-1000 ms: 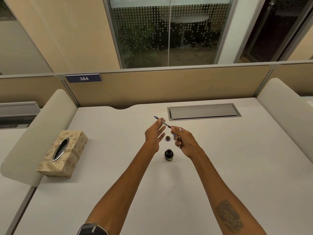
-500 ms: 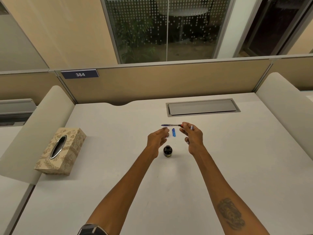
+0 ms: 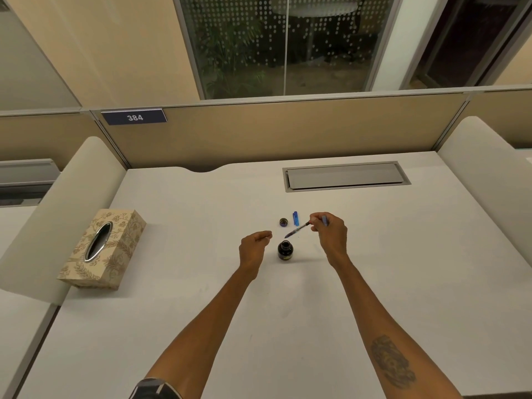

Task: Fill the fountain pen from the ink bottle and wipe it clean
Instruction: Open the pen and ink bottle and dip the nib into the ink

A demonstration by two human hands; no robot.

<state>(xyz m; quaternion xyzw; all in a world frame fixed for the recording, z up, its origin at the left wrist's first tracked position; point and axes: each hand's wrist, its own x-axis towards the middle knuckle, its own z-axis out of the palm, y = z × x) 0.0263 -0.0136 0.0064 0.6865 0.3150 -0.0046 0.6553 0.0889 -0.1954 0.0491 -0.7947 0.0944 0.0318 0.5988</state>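
Observation:
A small dark ink bottle stands open on the white desk between my hands. Its round cap lies just behind it, beside a blue pen cap. My right hand pinches the fountain pen, which slants down to the left so its nib hangs just above the bottle's mouth. A blue part pokes out of the same hand near the fingers. My left hand hovers left of the bottle, fingers loosely curled, holding nothing.
A patterned tissue box sits at the desk's left edge. A grey cable hatch lies flush at the back. Padded dividers rise on both sides and a partition runs behind.
The pen has swung from pointing up and left to tilting nib-down over the bottle. My left hand has let go of its tip and dropped beside the bottle. My head has dipped slightly.

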